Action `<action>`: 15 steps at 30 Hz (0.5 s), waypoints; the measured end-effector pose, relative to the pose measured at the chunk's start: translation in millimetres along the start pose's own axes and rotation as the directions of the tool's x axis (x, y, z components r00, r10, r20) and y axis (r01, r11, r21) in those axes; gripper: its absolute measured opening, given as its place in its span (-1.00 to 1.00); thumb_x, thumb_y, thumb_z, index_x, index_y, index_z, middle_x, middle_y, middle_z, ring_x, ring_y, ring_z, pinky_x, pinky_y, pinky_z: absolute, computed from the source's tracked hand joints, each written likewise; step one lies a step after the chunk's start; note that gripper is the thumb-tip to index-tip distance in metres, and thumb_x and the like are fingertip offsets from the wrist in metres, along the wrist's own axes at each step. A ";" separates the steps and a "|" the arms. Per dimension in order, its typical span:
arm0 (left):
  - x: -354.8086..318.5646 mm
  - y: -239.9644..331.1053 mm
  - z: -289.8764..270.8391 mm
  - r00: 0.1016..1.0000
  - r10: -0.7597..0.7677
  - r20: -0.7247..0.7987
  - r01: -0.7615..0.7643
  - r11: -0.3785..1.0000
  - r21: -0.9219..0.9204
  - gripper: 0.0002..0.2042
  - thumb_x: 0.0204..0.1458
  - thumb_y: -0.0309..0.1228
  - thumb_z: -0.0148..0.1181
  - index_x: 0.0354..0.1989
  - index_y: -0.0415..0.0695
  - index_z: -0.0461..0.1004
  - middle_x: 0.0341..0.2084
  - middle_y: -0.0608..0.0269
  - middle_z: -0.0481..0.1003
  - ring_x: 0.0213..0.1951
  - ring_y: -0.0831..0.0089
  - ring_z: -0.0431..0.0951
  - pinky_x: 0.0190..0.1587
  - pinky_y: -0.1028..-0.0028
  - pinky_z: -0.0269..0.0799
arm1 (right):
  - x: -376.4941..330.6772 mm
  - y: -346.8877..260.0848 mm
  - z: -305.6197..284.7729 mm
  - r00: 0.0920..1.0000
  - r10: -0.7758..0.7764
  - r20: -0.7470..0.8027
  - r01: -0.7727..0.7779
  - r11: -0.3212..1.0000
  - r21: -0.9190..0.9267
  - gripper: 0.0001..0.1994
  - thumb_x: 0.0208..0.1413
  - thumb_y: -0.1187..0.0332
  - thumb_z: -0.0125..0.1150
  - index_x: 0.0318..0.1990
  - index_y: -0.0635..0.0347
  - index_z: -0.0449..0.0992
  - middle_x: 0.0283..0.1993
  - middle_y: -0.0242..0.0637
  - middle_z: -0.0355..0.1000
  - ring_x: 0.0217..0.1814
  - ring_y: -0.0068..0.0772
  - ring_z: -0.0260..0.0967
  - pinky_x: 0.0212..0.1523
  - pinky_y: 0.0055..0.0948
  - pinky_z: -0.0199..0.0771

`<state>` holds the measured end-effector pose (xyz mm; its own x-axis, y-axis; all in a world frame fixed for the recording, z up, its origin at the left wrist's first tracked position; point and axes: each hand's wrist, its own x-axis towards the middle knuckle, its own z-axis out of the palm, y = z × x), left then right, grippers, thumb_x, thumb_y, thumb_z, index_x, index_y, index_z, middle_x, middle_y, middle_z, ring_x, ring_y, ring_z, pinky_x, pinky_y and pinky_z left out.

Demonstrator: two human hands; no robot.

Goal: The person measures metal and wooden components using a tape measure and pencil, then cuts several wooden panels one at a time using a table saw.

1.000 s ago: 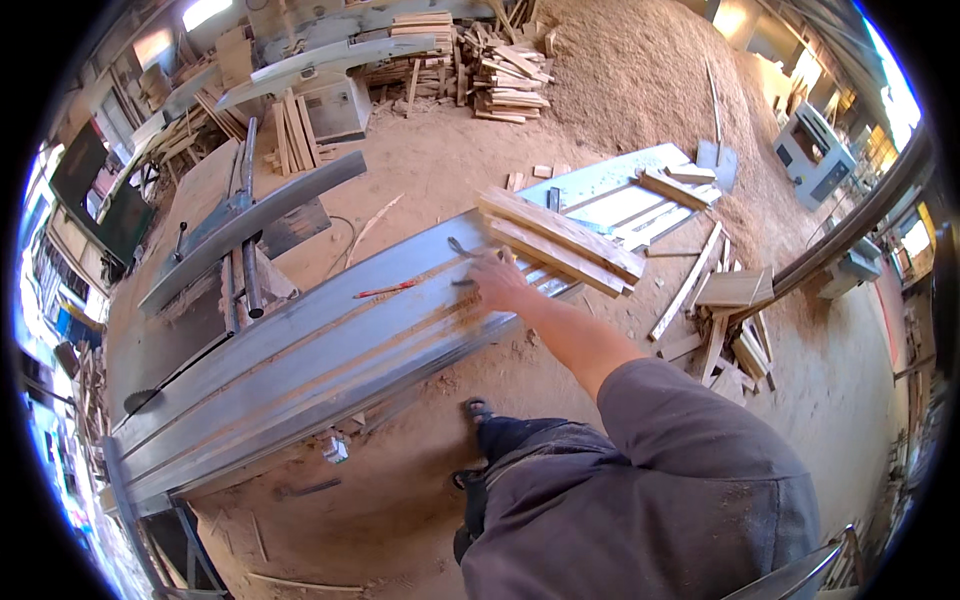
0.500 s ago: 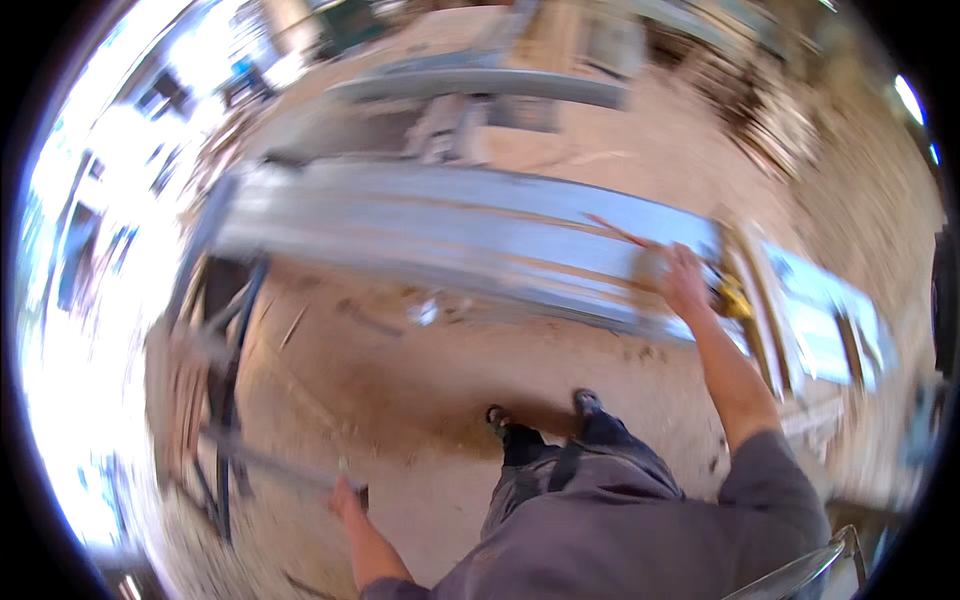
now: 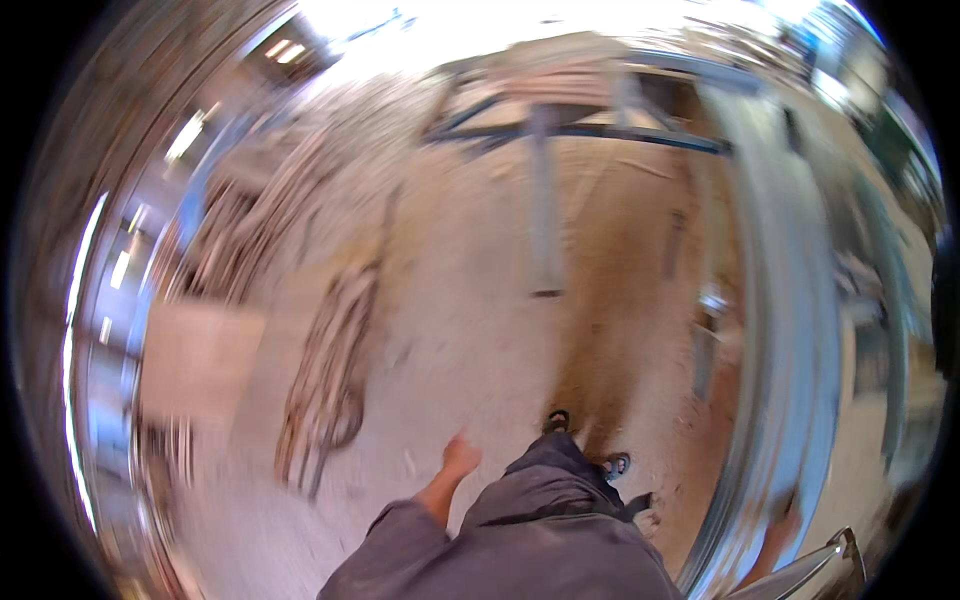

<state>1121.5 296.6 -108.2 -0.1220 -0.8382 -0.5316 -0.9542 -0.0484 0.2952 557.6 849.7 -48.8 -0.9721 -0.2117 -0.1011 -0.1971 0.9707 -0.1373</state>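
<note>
My left hand hangs low in front of me, over the floor and away from any object. Its fingers are smeared by motion. At the lower right, my right hand is over or against the near part of a long workbench with a pale blue-grey top. A small dark shape lies by its fingers, too blurred to name, and its grip cannot be made out. A narrow grey board juts toward me from a stand with dark legs, beyond my left hand's reach.
Long thin wood strips lie on the floor to the left, near a flat tan panel. More stacked lumber lies behind them. A bright clear-edged object juts in at the lower right.
My view has swung left, so the bench now runs along my right side and the stand is ahead. My left hand is now apart from the grey board's end.
</note>
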 end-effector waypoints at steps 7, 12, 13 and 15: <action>-93.1 -56.3 83.1 0.990 -0.048 0.134 0.081 0.963 -0.258 -0.42 -0.03 -0.29 0.12 0.26 -0.10 0.41 0.01 -0.25 0.54 0.09 -0.13 0.53 0.17 0.07 0.44 | -50.3 -66.1 -22.7 0.940 -0.259 -0.224 0.261 0.965 -0.020 -0.57 0.26 0.38 0.08 0.28 0.14 0.46 0.14 0.08 0.50 0.16 0.10 0.44 0.18 -0.14 0.44; -136.1 -54.6 42.5 0.992 0.021 0.123 0.035 0.898 -0.438 -0.45 -0.01 -0.28 0.10 0.24 -0.07 0.44 0.01 -0.24 0.54 0.10 -0.14 0.53 0.15 0.06 0.44 | -80.5 -150.1 -25.3 0.905 -0.394 -0.161 0.386 0.919 -0.078 -0.60 0.23 0.40 0.08 0.23 0.16 0.49 0.12 0.09 0.51 0.16 0.10 0.44 0.17 -0.13 0.44; -142.8 -74.3 37.9 0.995 -0.001 0.097 0.046 0.883 -0.466 -0.45 -0.01 -0.28 0.10 0.24 -0.07 0.44 0.02 -0.25 0.54 0.10 -0.14 0.53 0.16 0.06 0.44 | -87.0 -168.6 -23.7 0.894 -0.427 -0.137 0.419 0.904 -0.084 -0.60 0.23 0.41 0.08 0.22 0.16 0.50 0.12 0.09 0.51 0.16 0.10 0.44 0.17 -0.13 0.44; -148.1 -128.5 47.9 0.999 -0.041 0.021 0.046 0.862 -0.505 -0.45 0.00 -0.29 0.10 0.25 -0.08 0.44 0.02 -0.26 0.53 0.10 -0.14 0.53 0.16 0.06 0.44 | -102.6 -205.1 -23.5 0.867 -0.490 -0.091 0.480 0.870 -0.108 -0.61 0.22 0.41 0.08 0.20 0.17 0.51 0.11 0.10 0.51 0.16 0.11 0.44 0.17 -0.13 0.44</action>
<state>1249.1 453.0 -105.4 -0.0889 -0.8237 -0.5599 -0.6899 -0.3545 0.6311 694.8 675.0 12.9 -0.7578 -0.6488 0.0694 -0.6524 0.7554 -0.0613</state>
